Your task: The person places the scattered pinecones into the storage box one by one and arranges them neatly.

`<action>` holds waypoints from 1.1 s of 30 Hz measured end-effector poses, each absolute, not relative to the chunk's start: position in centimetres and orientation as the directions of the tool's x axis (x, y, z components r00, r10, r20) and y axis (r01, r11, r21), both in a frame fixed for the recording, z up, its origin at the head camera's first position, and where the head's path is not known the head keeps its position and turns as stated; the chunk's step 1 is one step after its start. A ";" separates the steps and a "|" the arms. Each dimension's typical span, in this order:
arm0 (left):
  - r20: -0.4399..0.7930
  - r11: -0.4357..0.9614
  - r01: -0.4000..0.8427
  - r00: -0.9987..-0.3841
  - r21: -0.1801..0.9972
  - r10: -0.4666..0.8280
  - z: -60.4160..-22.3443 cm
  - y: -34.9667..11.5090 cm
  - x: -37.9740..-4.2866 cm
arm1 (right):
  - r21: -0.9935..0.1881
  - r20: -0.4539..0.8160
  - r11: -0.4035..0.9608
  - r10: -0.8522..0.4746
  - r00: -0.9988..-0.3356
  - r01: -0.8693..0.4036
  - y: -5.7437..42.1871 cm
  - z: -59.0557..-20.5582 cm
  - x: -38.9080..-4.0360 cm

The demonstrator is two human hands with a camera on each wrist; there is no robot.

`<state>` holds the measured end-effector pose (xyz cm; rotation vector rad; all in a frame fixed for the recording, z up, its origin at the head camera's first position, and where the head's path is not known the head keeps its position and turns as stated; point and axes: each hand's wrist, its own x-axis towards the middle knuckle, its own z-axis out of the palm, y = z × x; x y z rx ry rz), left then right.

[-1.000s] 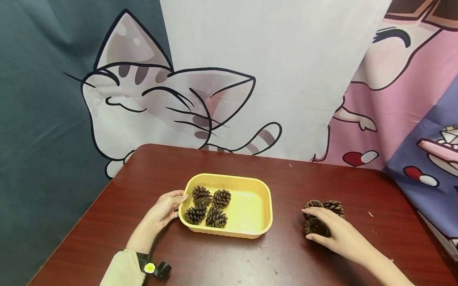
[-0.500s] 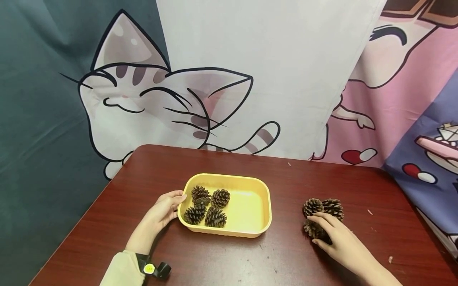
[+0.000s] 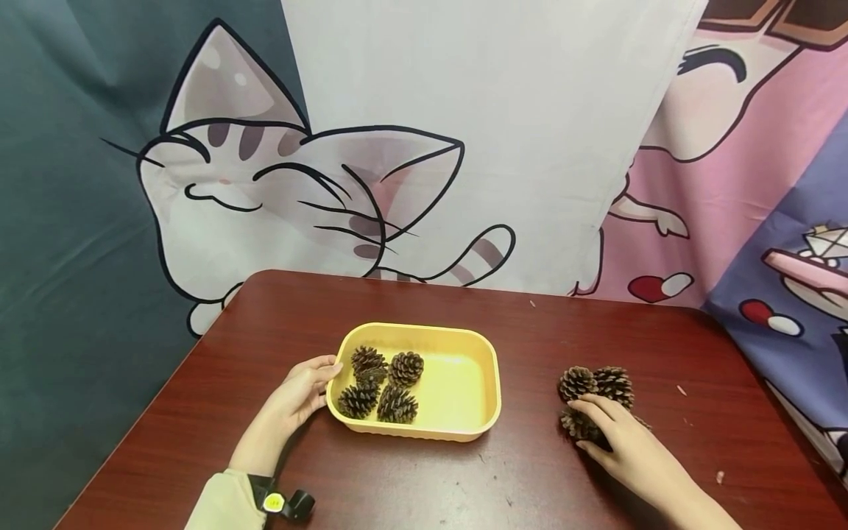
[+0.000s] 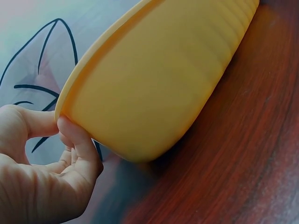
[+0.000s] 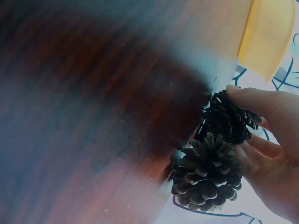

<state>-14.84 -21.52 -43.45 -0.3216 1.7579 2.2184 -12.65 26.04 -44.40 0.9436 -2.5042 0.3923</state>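
Observation:
A yellow plastic tub (image 3: 457, 390) stands on the table with several brown pine cones (image 3: 406, 368) grouped in its left half. At its left end my left hand (image 3: 301, 394) pinches the rim between thumb and fingers, as the left wrist view confirms on the tub wall (image 4: 135, 88). To the right of the tub, my right hand (image 3: 629, 449) holds a pine cone (image 3: 578, 425), thumb on one side and fingers round the other. Two more pine cones sit just behind it, one left (image 3: 576, 383) and one right (image 3: 615, 386). Another pine cone (image 5: 208, 179), beside the held one, is partly hidden by the hand in the head view.
The reddish-brown table (image 3: 437, 478) runs back to a printed cartoon cloth (image 3: 530, 147). Small pale scraps (image 3: 720, 477) lie near the right hand. A black strap with a camera (image 3: 301, 504) is on my left wrist.
My right hand has drawn back toward me from over the pine cones and settled on the near one. The left hand keeps its hold on the tub. The head view has shifted slightly.

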 end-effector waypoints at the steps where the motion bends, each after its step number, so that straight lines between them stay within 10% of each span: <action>1: -0.349 -0.213 -0.361 -0.933 0.908 0.092 -43.4 -21.5 -14.8 | -0.112 0.488 0.728 -0.553 -0.675 -0.677 26.1 -44.4 -12.6; 18: -0.288 -0.216 -0.311 -0.948 0.925 0.131 -43.9 -21.7 -14.8 | -0.180 0.536 0.660 -0.556 -0.636 -0.729 25.5 -44.1 -12.8; 33: -0.354 -0.223 -0.368 -0.930 0.903 0.099 -43.7 -21.7 -15.1 | -0.288 0.493 0.705 -0.471 -0.732 -0.648 23.2 -42.2 -12.8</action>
